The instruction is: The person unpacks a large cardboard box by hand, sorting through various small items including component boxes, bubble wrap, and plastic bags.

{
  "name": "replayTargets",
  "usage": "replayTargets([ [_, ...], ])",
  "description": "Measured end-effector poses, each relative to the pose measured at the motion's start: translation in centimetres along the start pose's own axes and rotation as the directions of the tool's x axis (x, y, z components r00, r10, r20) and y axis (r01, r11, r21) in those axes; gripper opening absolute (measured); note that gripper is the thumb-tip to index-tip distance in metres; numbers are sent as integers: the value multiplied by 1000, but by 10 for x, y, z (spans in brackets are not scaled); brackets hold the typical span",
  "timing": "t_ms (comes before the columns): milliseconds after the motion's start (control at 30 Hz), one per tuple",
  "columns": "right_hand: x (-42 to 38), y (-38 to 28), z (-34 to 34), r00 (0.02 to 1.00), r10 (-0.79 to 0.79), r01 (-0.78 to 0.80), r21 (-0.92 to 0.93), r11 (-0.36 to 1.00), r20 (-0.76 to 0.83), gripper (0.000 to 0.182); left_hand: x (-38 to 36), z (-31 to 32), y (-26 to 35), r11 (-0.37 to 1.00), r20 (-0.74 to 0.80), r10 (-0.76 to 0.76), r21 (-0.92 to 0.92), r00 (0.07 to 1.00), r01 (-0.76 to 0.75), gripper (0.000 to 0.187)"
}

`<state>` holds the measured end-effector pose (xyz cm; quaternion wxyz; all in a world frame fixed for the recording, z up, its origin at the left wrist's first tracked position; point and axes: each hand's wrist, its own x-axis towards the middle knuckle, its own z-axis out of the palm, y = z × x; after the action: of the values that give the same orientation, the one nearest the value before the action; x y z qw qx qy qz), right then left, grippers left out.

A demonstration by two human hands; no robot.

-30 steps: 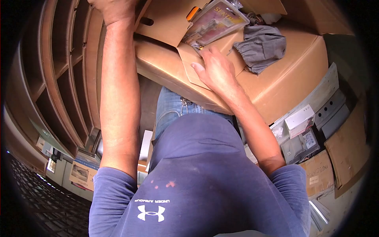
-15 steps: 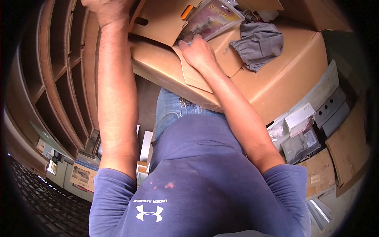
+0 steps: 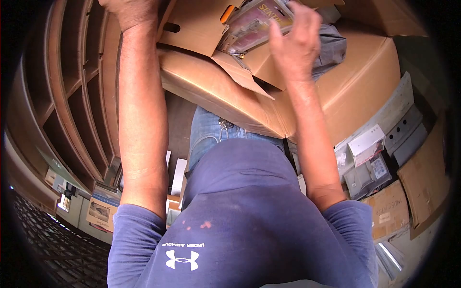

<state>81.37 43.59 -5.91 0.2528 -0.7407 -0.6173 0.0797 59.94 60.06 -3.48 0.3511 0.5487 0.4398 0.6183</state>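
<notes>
My right hand (image 3: pixel 297 45) is raised over an open cardboard box (image 3: pixel 204 36), thumb and fingers apart. It overlaps the right end of a clear plastic blister pack (image 3: pixel 254 26) with yellow lettering, which lies tilted in the box. Small metal pieces (image 3: pixel 237 54) show by the pack's lower end, and an orange item (image 3: pixel 228 14) sticks up at its left. Behind my right wrist lies a grey cloth piece (image 3: pixel 331 48), partly covered. At the top left, my left hand (image 3: pixel 132 12) is beside the box's left side; its fingers are cut off by the frame edge.
The open box sits on a larger cardboard carton (image 3: pixel 355 79) in front of my legs. Wooden shelving (image 3: pixel 72 86) with compartments stands on the left. To the right are a white box (image 3: pixel 366 144), a clear-lidded case (image 3: pixel 367 177) and a brown carton (image 3: pixel 386 209).
My right hand has lifted out of the small box, moved right and spread its fingers. The near flap has shifted, uncovering the metal pieces. My left hand stays put.
</notes>
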Motion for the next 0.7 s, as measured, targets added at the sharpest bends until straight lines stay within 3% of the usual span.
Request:
replayTargets([
  [33, 6, 4, -5, 990, -19, 10, -62, 998, -138, 43, 0, 2, 3, 999, 0, -14, 39, 1000, 14, 47],
  [67, 6, 8, -8, 990, -18, 9, -67, 998, -141, 43, -1, 1, 3, 999, 1, -14, 34, 1000, 14, 47],
  [133, 8, 11, -11, 986, 137, -136, -19, 991, 97, 62, 0, 0, 3, 994, -10, -104, 33, 995, 104, 46],
  [167, 8, 11, -9, 986, 137, -135, -17, 991, 92, 62, 0, 1, 3, 995, -9, -99, 32, 995, 99, 46],
  [233, 4, 8, -5, 990, 92, -86, -64, 994, 107, 41, -1, 3, 3, 1000, -30, -29, 5, 999, 29, 44],
  [267, 5, 7, -7, 967, 149, -152, -1, 988, 206, 35, -2, 3, 4, 1000, -26, -30, 7, 999, 30, 44],
  [300, 4, 6, -12, 967, 153, -156, -1, 988, 205, 35, -3, 3, 7, 995, -14, -92, -31, 996, 92, 44],
  [367, 8, -2, -26, 745, 192, -340, 117, 933, 639, 30, -4, 4, 8, 985, 2, -153, -74, 988, 153, 44],
  [400, 4, 0, -27, 669, 164, -406, 172, 897, 725, 31, -3, 5, 8, 984, 24, -140, -104, 990, 142, 45],
  [433, 2, -1, -29, 670, 164, -406, 173, 897, 724, 31, -3, 5, 9, 982, 47, -127, -133, 991, 132, 46],
  [500, -3, -4, -35, 529, 177, -521, 153, 840, 830, 35, -4, 7, 11, 990, 39, -95, -101, 995, 98, 47],
  [600, -29, -13, -64, 694, -107, -243, 372, 896, 712, 41, -5, 14, 10, 998, 3, -22, -59, 1000, 22, 49],
  [700, -48, -35, -93, 694, -97, -227, 346, 910, 713, 44, -5, 9, 12, 999, -1, -36, -13, 999, 36, 50],
])
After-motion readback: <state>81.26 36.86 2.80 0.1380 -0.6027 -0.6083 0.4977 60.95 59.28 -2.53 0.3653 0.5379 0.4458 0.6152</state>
